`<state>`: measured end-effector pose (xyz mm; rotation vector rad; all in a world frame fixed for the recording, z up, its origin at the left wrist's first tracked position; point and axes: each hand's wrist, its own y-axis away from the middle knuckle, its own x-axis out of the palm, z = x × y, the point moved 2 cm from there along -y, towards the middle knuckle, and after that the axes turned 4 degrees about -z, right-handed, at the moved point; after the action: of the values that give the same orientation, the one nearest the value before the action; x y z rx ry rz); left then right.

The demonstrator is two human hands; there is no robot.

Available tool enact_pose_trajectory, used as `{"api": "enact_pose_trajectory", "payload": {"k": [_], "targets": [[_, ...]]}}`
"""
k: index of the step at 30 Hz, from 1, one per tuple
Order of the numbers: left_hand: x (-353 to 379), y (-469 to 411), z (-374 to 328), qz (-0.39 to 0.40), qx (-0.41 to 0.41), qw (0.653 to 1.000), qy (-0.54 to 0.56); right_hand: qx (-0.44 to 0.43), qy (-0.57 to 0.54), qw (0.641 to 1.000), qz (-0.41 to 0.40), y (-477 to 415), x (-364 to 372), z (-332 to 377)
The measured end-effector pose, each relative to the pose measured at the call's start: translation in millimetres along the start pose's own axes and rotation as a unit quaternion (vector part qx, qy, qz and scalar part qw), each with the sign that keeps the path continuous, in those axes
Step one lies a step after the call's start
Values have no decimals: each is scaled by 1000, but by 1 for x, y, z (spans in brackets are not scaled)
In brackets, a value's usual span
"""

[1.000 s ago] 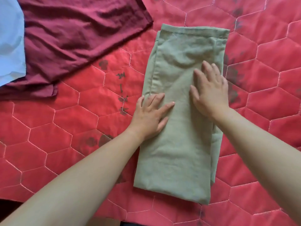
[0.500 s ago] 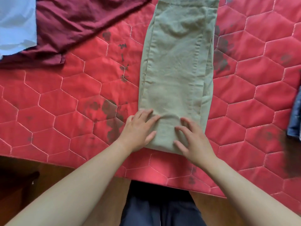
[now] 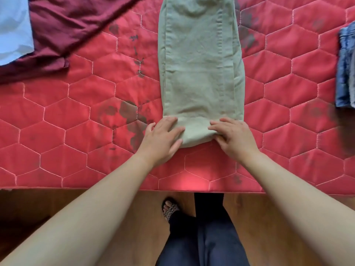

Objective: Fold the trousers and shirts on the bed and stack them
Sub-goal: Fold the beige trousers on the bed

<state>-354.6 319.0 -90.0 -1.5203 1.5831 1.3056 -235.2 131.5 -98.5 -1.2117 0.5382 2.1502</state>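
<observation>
The green trousers (image 3: pixel 199 64) run off the top edge; blurred denim (image 3: pixel 344 73) is cut off at right.

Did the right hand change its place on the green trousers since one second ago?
Yes. The right hand has moved toward the person along the green trousers, from their middle to their near end.
</observation>
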Motion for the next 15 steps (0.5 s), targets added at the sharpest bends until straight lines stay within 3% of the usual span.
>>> {"api": "enact_pose_trajectory", "payload": {"k": [3, 6, 8, 12, 15], "targets": [[-6, 11, -5, -68, 40, 997, 16, -9, 77, 997, -29, 23, 0, 10], [13, 18, -5, -32, 60, 997, 28, -30, 122, 992, -2, 42, 17, 9], [25, 18, 0, -20, 60, 998, 27, -26, 118, 993, 3, 41, 27, 2], [35, 19, 22, -65, 91, 994, -1, -56, 85, 992, -72, 25, 32, -4], [26, 17, 25, -89, 75, 993, 12, -10, 36, 996, -80, 17, 18, -2]]}}
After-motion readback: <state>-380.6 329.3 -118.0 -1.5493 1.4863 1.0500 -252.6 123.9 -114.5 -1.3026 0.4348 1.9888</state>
